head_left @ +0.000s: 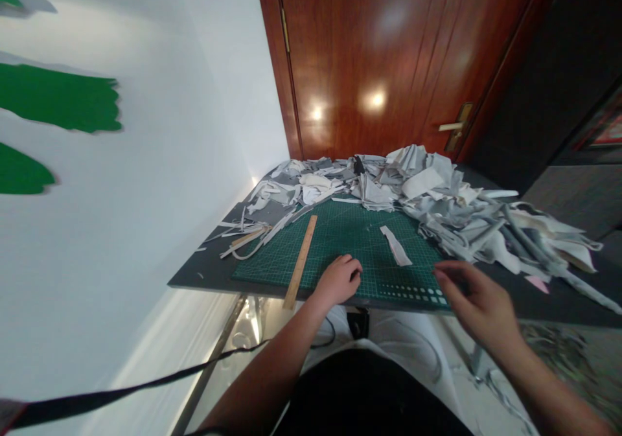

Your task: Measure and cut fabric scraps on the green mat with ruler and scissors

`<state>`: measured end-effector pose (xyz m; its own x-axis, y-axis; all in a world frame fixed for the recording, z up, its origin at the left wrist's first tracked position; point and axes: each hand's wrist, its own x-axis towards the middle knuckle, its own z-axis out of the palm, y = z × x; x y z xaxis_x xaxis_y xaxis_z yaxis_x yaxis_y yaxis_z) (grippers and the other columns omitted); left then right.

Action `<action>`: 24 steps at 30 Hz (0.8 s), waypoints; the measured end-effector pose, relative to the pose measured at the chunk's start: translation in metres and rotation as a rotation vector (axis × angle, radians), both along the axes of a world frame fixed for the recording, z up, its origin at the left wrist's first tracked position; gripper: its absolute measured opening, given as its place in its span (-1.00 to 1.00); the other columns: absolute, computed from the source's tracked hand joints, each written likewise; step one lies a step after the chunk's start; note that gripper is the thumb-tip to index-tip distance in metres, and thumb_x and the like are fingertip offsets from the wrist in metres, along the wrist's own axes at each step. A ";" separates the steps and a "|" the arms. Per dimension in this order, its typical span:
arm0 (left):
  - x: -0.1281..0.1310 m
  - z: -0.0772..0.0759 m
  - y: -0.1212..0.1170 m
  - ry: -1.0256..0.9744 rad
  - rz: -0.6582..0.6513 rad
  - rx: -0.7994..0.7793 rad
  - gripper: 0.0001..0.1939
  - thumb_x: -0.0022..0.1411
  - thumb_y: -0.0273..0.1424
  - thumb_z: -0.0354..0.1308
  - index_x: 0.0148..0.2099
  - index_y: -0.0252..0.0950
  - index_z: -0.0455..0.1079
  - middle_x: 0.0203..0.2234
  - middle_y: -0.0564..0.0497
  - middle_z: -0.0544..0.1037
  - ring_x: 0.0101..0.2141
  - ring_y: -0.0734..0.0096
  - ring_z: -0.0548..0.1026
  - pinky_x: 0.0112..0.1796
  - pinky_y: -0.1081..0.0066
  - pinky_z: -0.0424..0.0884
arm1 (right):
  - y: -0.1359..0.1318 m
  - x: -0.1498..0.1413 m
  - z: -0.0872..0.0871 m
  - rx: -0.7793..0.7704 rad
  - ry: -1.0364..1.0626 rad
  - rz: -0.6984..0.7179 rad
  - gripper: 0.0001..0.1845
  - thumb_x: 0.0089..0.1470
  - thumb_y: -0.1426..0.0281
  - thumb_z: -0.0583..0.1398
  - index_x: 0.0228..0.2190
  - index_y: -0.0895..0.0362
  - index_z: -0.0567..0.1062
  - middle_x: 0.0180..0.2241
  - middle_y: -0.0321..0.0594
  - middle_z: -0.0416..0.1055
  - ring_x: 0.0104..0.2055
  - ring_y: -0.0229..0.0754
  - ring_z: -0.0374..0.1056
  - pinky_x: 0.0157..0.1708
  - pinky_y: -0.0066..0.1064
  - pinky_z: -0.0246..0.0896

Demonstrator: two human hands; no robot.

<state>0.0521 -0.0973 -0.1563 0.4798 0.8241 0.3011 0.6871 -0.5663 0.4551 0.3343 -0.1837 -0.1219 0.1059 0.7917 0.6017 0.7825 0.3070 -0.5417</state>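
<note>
My left hand (340, 278) rests near the front edge of the green cutting mat (335, 241), its fingers curled in and nothing visible in them. To its left lies a wooden ruler (302, 258), its near end jutting past the table edge. My right hand (481, 300) hovers over the mat's front right corner, with thumb and forefinger slightly apart and nothing seen between them. Between my two hands, farther up the mat, lies a small pale strip of fabric (396, 247), apart from both.
Grey and white fabric scraps (372, 186) are heaped along the back of the dark table (208, 271). A larger pile (466, 222) spreads down the right side. Thin strips (243, 238) lie at left. A white wall (218, 99) borders the left; a wooden door (359, 67) stands behind.
</note>
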 end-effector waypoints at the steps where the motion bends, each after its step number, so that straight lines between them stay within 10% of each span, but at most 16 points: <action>1: 0.000 0.000 0.000 0.010 0.000 0.005 -0.84 0.23 -0.54 0.11 -0.22 -0.23 0.47 -0.29 0.01 0.46 -0.21 0.34 0.44 -0.16 0.39 0.36 | 0.007 -0.012 -0.014 -0.001 -0.012 0.091 -0.67 0.26 0.12 0.14 -0.22 0.10 0.54 -0.30 -0.15 0.57 -0.33 -0.11 0.51 -0.36 -0.33 0.40; 9: 0.001 0.000 0.000 0.037 0.011 0.016 -0.76 0.18 -0.59 0.07 -0.17 -0.22 0.47 -0.27 0.01 0.48 -0.18 0.32 0.44 -0.13 0.38 0.37 | 0.038 -0.037 -0.074 0.071 -0.270 0.196 -0.82 0.30 0.34 0.11 -0.22 0.15 0.48 -0.28 -0.11 0.52 -0.24 -0.01 0.38 -0.19 -0.18 0.30; 24: 0.004 0.000 -0.005 0.171 -0.001 0.077 -0.76 0.24 -0.57 0.03 -0.11 -0.21 0.42 -0.21 -0.03 0.46 -0.11 0.25 0.41 -0.04 0.30 0.37 | 0.032 -0.045 -0.072 0.059 -0.443 0.071 -0.87 0.26 0.41 0.15 -0.24 0.16 0.51 -0.26 -0.11 0.48 -0.22 0.00 0.30 -0.15 -0.18 0.18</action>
<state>0.0557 -0.1022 -0.1558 0.5304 0.8012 0.2771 0.7502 -0.5958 0.2867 0.2893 -0.1514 -0.1943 -0.2252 0.7505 0.6213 0.9109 0.3884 -0.1390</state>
